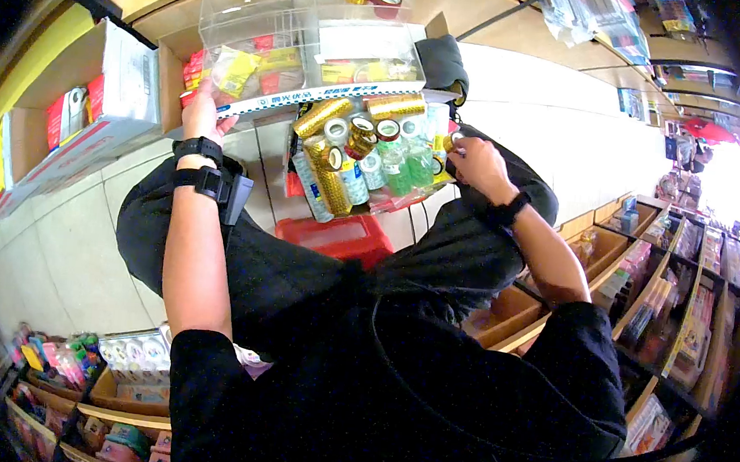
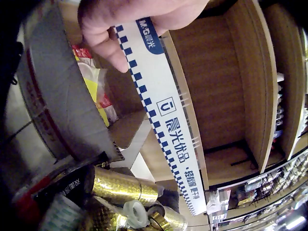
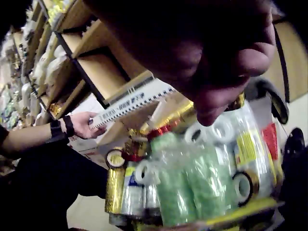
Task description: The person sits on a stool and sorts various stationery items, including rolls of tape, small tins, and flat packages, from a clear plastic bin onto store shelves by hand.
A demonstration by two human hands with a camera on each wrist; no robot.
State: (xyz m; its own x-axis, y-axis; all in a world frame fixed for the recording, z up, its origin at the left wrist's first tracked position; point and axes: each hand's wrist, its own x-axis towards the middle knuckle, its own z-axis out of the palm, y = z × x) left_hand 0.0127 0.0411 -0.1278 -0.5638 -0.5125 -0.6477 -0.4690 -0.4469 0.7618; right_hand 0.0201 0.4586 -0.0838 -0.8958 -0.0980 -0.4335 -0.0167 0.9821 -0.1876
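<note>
Currently your left hand (image 1: 201, 113) holds the clear display box (image 1: 316, 36) by its front edge. Its fingers (image 2: 108, 45) curl over the blue-and-white label strip (image 2: 168, 125) and pinch it, apparently to keep the box steady against the wooden shelf (image 2: 226, 72). The box is rigid, transparent plastic, divided inside, with flat red and yellow packets showing through its walls.

Your right hand (image 1: 478, 166) sits at the right edge of the bundle of tape rolls (image 1: 363, 157), which lies just below the box and close to your body, likely so both stay within reach. The fingers (image 3: 226, 72) are curled over the bundle, but you cannot tell from these views whether they pinch a roll or only rest there.

Materials noted:
- Gold rolls (image 1: 322, 116): cylindrical, glittering foil, shrink-wrapped in stacks.
- Green rolls (image 1: 405, 166): translucent, in glossy film.
- Clear rolls (image 3: 214, 132): ring-shaped, open cores visible.

A red plastic stool (image 1: 339, 235) stands beneath the bundle. An open cardboard carton (image 1: 92, 114) stands left of the box.
</note>
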